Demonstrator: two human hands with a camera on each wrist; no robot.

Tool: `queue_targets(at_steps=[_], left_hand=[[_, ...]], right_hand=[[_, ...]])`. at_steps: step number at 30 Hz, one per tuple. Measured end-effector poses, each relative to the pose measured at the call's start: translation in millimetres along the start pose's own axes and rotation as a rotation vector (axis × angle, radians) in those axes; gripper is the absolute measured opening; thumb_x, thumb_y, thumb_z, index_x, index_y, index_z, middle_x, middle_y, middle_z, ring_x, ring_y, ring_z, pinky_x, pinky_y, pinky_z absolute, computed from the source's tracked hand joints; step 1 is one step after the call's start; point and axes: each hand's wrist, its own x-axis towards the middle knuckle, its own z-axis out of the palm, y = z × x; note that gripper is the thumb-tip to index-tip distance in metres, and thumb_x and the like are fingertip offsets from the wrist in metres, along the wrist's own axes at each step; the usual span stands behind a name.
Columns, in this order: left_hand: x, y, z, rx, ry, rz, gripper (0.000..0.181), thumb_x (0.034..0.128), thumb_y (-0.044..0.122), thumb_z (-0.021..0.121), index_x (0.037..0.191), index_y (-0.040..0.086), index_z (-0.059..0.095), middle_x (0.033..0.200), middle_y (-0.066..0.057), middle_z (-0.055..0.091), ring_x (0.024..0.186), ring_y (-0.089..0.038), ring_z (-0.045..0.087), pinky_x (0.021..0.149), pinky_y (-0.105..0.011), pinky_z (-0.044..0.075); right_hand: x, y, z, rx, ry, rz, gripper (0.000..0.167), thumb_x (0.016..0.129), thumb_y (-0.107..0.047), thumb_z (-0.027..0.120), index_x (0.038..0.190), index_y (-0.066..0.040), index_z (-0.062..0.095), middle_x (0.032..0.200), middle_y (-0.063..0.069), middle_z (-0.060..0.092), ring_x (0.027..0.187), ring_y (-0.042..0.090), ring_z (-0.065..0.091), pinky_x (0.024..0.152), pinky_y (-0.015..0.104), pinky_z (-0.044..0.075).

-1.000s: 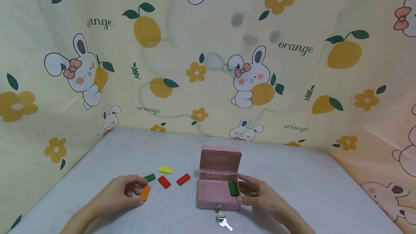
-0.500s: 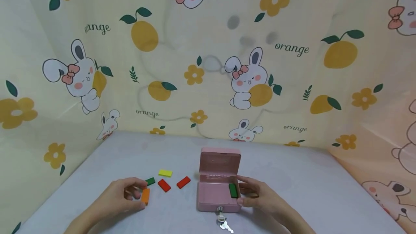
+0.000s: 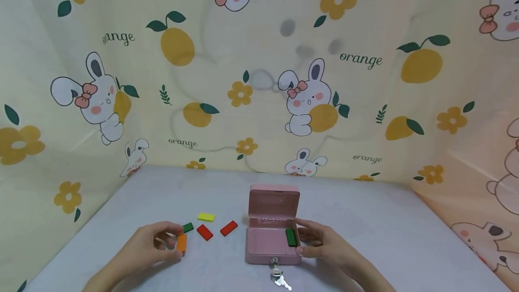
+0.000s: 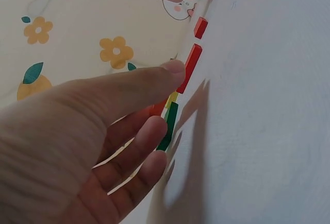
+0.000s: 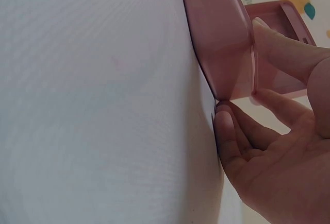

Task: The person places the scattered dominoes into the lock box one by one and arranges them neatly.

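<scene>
Between thumb and forefinger, my left hand (image 3: 152, 247) pinches an orange block (image 3: 181, 244) low over the table. In the left wrist view that hand (image 4: 118, 116) hides most of the orange block (image 4: 159, 107). Just beyond the fingertips lies a green block (image 3: 188, 227). My right hand (image 3: 324, 244) holds the right side of a pink metal cash box (image 3: 265, 256), thumb near the front corner and forefinger near the back. Its lid (image 3: 273, 202) stands raised. One green block (image 3: 290, 237) is inside, against the right wall. A key (image 3: 279, 279) hangs from the front lock.
Two red blocks, the nearer one (image 3: 204, 232) and another red block (image 3: 229, 228), lie between left hand and box. Behind them is a yellow block (image 3: 206, 217). A patterned cloth (image 3: 227, 80) rises behind the pale table (image 3: 348, 211).
The orange block has turned slightly in my left hand, its long side now pointing more straight ahead. My right hand stays on the box. The whole head view has shifted a little.
</scene>
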Motion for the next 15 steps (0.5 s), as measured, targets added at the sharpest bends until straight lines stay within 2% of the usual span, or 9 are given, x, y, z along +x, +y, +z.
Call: queue_targets(at_steps=[6,12,15], left_hand=[[0.2,1.4,2.6,0.022,0.044,0.009,0.061,0.066,0.027,0.092,0.117,0.004,0.066,0.105,-0.001,0.067,0.086,-0.018,0.061,0.073,-0.027,0.053],[0.3,0.9,1.7,0.019,0.068,0.039,0.062,0.0665,0.031,0.091,0.117,0.004,0.066,0.104,-0.001,0.068,0.088,-0.019,0.062,0.074,-0.025,0.054],[0.7,0.9,1.2,0.023,0.076,0.047,0.063,0.0666,0.033,0.091,0.117,0.004,0.066,0.103,0.0,0.068,0.089,-0.019,0.062,0.074,-0.025,0.053]], right_hand=[[-0.7,1.7,0.8,0.005,0.0,0.01,0.079,0.082,-0.029,0.081,0.149,-0.013,0.043,0.133,0.015,0.057,0.123,0.038,0.051,0.099,0.061,0.038],[-1.1,1.0,0.2,0.012,-0.017,-0.034,0.079,0.082,-0.027,0.08,0.149,-0.01,0.041,0.134,0.017,0.056,0.123,0.037,0.051,0.101,0.06,0.036],[-0.6,0.3,0.2,0.005,-0.015,-0.031,0.079,0.082,-0.028,0.08,0.149,-0.011,0.042,0.134,0.017,0.056,0.123,0.038,0.051,0.1,0.059,0.037]])
